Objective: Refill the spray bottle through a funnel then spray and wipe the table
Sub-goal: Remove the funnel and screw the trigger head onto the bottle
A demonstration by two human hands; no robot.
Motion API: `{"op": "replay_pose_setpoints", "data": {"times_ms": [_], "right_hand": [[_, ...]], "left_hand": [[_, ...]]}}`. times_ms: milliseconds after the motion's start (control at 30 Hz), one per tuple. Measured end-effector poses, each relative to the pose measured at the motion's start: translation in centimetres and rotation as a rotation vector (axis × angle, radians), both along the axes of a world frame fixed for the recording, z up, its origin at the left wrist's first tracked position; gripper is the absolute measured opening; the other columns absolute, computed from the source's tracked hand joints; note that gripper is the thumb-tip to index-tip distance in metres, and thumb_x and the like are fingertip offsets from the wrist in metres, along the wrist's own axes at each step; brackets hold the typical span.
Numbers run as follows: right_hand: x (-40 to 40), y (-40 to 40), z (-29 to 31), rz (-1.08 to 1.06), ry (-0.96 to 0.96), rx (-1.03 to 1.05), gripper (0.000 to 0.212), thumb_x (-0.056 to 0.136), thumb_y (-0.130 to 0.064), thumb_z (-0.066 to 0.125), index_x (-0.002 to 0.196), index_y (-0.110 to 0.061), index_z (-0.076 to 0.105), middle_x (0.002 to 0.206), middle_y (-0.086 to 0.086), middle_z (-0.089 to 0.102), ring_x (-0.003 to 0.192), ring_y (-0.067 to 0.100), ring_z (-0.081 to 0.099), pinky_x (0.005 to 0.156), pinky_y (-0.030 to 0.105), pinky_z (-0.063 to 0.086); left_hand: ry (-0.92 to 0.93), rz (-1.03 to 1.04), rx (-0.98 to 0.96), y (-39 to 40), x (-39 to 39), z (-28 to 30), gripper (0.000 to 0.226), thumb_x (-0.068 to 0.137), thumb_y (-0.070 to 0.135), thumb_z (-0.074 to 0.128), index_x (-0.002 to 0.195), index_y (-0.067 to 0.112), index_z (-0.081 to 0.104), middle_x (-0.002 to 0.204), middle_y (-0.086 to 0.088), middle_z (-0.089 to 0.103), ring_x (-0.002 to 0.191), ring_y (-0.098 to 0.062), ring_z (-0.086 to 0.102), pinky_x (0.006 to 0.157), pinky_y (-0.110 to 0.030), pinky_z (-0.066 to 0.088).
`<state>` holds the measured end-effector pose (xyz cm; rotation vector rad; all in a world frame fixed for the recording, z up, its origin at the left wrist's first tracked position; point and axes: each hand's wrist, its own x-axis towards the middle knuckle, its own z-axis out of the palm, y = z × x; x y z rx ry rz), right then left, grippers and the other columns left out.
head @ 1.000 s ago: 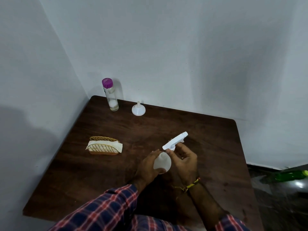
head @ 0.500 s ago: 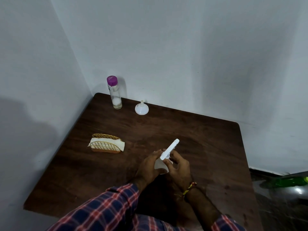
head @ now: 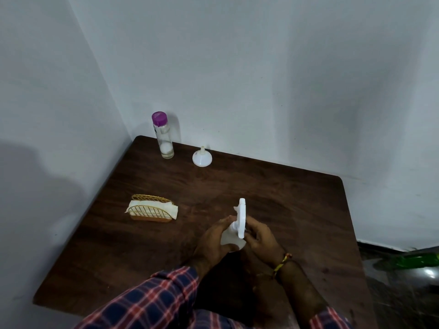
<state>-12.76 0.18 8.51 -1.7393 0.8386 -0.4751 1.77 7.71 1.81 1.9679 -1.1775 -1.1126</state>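
Unscrewing the trigger head (head: 241, 217) of the white spray bottle (head: 231, 239) near the front middle of the table (head: 273, 191): we are gripping the bottle's body with our left hand (head: 211, 243), fingers curled round it, and pinching the collar under the head with our right hand (head: 260, 238). Over the last second the head has been turning, its nozzle swinging from pointing right to pointing straight away from us; we are judging the cap to be loosening, so the bottle is not yet open for filling.

- Spray bottle: white, smooth plastic, rounded body, long flat trigger head.
- Funnel (head: 202, 158): small, white, plastic, sitting mouth-down with its spout up, near the far edge, untouched.
- Clear bottle (head: 163, 136): tall, narrow cylinder with a purple cap, standing just left of the funnel; a little liquid appears to be showing at its base.
- Napkin holder (head: 152, 208): arched gold wire on a wooden base, holding soft white napkins (head: 152, 207), well left of our hands.
- Table: dark, wood-grained, matt.
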Motion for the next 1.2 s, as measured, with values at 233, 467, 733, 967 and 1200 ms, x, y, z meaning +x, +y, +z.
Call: {"op": "replay_pose_setpoints", "data": {"times_ms": [233, 467, 733, 967, 1200], "right_hand": [[0.2, -1.0, -0.4, 0.015, 0.04, 0.052, 0.028, 0.083, -0.017, 0.075, 0.111, -0.014, 0.07, 0.121, 0.001, 0.069, 0.112, 0.017, 0.066, 0.096, 0.045, 0.054], [0.2, -0.5, -1.5, 0.0, 0.051, -0.001, 0.05, 0.088, -0.027, 0.067, 0.135, -0.014, 0.057, 0.137, -0.004, 0.06, 0.126, 0.005, 0.056, 0.106, 0.037, 0.047], [0.4, 0.0, -1.0, 0.031, 0.09, 0.013, 0.05, 0.089, -0.025, 0.064, 0.137, -0.022, 0.05, 0.125, 0.002, 0.066, 0.115, 0.008, 0.062, 0.096, 0.02, 0.05], [0.0, -1.9, -0.6, 0.165, 0.178, -0.192, 0.026, 0.09, -0.024, 0.058, 0.115, -0.022, 0.065, 0.117, -0.004, 0.062, 0.111, 0.014, 0.059, 0.096, 0.046, 0.049], [-0.3, -0.6, -1.3, 0.003, 0.16, -0.236, 0.039, 0.086, -0.039, 0.054, 0.119, -0.023, 0.067, 0.113, -0.004, 0.071, 0.104, 0.016, 0.066, 0.091, 0.048, 0.053]], "left_hand": [[-0.044, -0.011, -0.006, 0.0, 0.1, 0.2, 0.077, 0.079, 0.044, 0.078, 0.145, 0.029, 0.042, 0.148, 0.007, 0.047, 0.133, -0.011, 0.045, 0.104, -0.017, 0.031], [-0.068, -0.02, -0.034, -0.1, 0.0, 0.3, 0.079, 0.079, 0.038, 0.079, 0.147, 0.028, 0.041, 0.148, 0.008, 0.046, 0.135, -0.012, 0.044, 0.106, -0.016, 0.028], [-0.095, -0.024, -0.024, 0.1, 0.2, -0.1, 0.08, 0.079, 0.039, 0.079, 0.147, 0.021, 0.041, 0.148, 0.001, 0.047, 0.135, -0.017, 0.045, 0.113, -0.029, 0.034], [-0.061, -0.034, -0.031, -0.1, 0.2, -0.7, 0.079, 0.078, 0.042, 0.079, 0.146, 0.026, 0.042, 0.147, 0.005, 0.048, 0.134, -0.012, 0.046, 0.112, -0.026, 0.036], [-0.039, -0.01, -0.047, 0.2, 0.2, -0.5, 0.078, 0.08, 0.041, 0.078, 0.147, 0.026, 0.041, 0.15, 0.007, 0.045, 0.136, -0.012, 0.043, 0.111, -0.022, 0.033]]}}
